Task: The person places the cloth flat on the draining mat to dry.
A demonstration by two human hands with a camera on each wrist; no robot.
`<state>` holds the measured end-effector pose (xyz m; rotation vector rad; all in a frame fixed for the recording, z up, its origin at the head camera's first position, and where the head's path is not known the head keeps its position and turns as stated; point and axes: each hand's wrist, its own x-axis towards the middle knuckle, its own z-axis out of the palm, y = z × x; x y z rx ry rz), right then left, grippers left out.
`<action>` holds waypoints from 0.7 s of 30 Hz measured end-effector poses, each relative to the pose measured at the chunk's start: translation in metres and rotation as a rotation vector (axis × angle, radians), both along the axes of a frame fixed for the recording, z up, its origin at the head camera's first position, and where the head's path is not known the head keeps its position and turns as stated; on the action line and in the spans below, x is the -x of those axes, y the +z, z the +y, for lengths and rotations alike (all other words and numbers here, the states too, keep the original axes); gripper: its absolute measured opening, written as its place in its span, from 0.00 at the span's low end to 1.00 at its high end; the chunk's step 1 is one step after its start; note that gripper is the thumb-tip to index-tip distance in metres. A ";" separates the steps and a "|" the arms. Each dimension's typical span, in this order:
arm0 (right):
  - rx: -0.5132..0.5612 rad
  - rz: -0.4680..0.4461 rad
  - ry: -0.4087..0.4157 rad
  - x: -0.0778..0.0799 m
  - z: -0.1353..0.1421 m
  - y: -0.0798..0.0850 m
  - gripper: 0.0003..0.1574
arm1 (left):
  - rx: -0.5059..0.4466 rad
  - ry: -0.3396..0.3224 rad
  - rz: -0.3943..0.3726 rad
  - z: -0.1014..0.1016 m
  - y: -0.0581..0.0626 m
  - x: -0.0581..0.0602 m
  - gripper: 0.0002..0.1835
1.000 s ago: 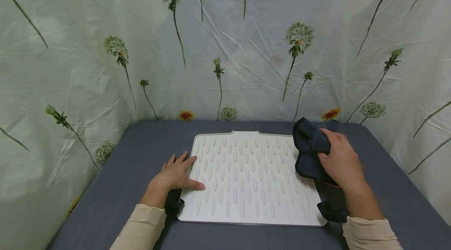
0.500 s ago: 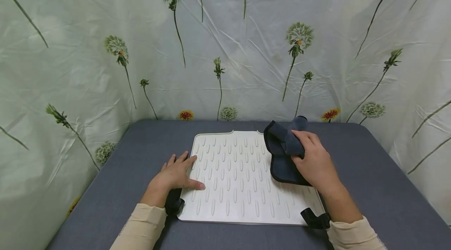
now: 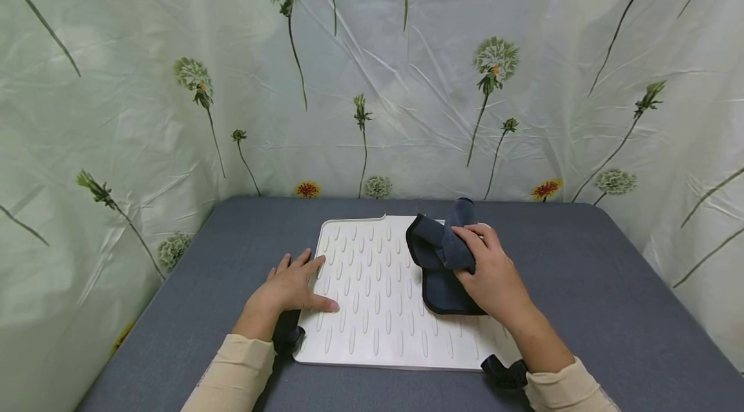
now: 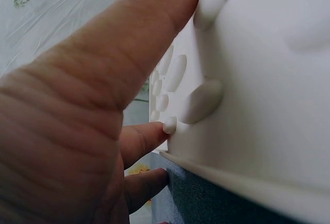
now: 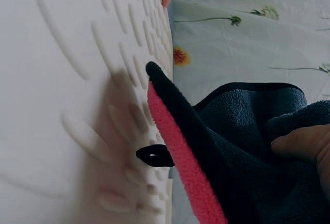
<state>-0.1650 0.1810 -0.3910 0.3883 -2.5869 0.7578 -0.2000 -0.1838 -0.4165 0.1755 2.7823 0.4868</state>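
A white draining mat [image 3: 378,328] with rows of raised oval ridges lies flat, a notched tab at its far edge. My left hand [image 3: 287,289] rests across its left edge with fingers spread; the thumb lies on the ridged surface, and in the left wrist view one finger reaches past the rim onto the blue cloth below. My right hand [image 3: 494,276] grips a bunched dark blue microfibre cloth [image 3: 447,289] over the mat's right half. In the right wrist view the cloth's pink underside [image 5: 172,146], black edging and small black loop [image 5: 154,155] show.
Grey-blue fabric covers the table [image 3: 610,309]. Behind and at both sides hangs a pale curtain [image 3: 407,76] printed with dandelions. Black wrist straps with camera mounts [image 3: 502,373] sit at both cuffs, the right one overlapping the mat's near right corner.
My right hand has moved left with the cloth, from the mat's right edge toward its middle, uncovering the right edge behind it. The left hand and the mat have stayed in place.
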 end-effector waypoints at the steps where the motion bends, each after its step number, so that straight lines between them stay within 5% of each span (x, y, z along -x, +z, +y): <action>1: 0.001 0.002 0.012 0.000 -0.002 -0.002 0.43 | 0.001 -0.001 0.000 0.000 0.000 0.000 0.64; 21: -0.067 0.017 0.192 0.000 -0.026 -0.027 0.46 | 0.009 0.016 0.004 0.002 -0.001 0.001 0.64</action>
